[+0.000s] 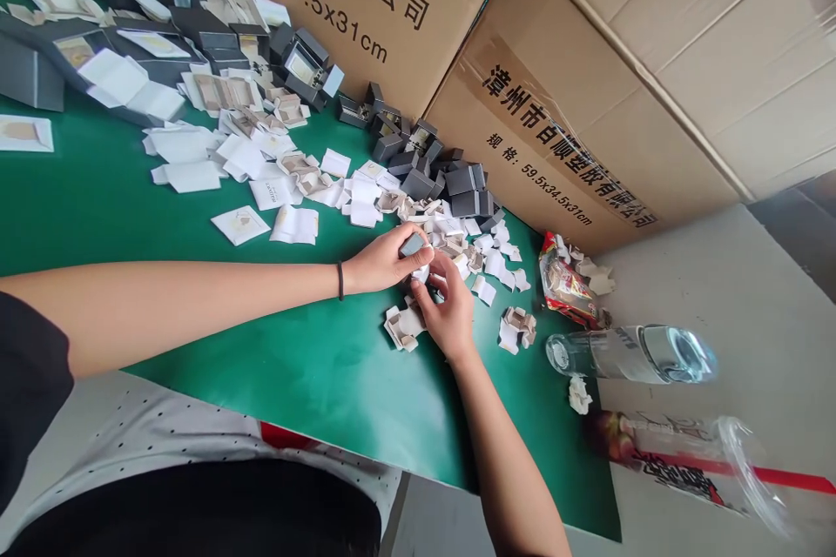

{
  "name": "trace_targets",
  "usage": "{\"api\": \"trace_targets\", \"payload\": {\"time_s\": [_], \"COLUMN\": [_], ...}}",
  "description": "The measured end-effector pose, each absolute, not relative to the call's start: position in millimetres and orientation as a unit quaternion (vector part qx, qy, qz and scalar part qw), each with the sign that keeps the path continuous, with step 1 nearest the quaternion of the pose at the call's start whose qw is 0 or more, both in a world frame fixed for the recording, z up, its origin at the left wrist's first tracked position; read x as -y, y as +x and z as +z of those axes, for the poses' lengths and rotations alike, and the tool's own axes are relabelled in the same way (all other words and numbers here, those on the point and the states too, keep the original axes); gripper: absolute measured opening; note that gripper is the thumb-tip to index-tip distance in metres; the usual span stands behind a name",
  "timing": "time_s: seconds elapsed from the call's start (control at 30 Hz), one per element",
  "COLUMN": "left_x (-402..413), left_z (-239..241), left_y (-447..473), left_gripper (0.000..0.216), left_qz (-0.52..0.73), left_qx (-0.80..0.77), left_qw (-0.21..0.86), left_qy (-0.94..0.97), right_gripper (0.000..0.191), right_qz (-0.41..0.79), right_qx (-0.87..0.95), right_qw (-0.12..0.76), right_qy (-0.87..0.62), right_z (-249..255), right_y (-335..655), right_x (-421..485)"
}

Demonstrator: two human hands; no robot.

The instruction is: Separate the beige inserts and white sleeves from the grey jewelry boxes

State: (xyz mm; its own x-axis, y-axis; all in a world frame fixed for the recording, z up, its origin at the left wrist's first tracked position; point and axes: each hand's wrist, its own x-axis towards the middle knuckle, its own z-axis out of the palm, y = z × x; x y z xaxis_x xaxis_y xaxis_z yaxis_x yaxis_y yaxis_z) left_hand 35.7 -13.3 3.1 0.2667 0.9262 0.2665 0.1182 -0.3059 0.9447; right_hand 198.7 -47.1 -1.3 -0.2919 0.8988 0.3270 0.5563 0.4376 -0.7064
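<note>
Near the middle of the view, my left hand point(382, 263) is closed around a small dark grey box point(411, 245). The fingers of my right hand point(450, 309) are bent in against the same box and touch a white paper insert point(421, 272) at its near end. How far the insert sits inside the box is hidden by the fingers. Just below the hands lies a folded card insert point(401, 329), beige and white. Another loose card insert point(517, 329) rests to the right of my right hand.
Small dark boxes point(467, 190) and white card pieces point(450, 226) are heaped along the green table's point(293, 383) back edge. Larger dark boxes point(163, 43) crowd the far left. Cardboard cartons point(542, 139) stand behind. A bottle point(633, 354), snack packet point(567, 283) and plastic cup point(692, 457) are at right.
</note>
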Motion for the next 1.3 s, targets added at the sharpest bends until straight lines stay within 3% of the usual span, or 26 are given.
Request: {"api": "trace_targets", "payload": {"time_s": [0.2, 0.53, 0.97, 1.3], "left_x": [15, 16, 16, 12], "left_z": [5, 4, 0, -2], "left_y": [36, 34, 30, 27], "left_gripper": [0.056, 0.055, 0.035, 0.027], "left_qz": [0.475, 0.484, 0.458, 0.434], "left_qx": [-0.384, -0.397, -0.406, -0.446], "left_qw": [0.442, 0.424, 0.433, 0.401], "left_qy": [0.656, 0.655, 0.662, 0.672], "right_gripper": [0.041, 0.015, 0.018, 0.019], "right_qz": [0.252, 0.22, 0.157, -0.04], "right_qx": [0.759, 0.809, 0.822, 0.852], "right_qw": [0.363, 0.336, 0.36, 0.355], "right_qy": [-0.478, -0.429, -0.412, -0.383], "right_z": [-2, 2, -10, -10], "right_y": [200, 201, 199, 199], "right_x": [46, 47, 48, 46]}}
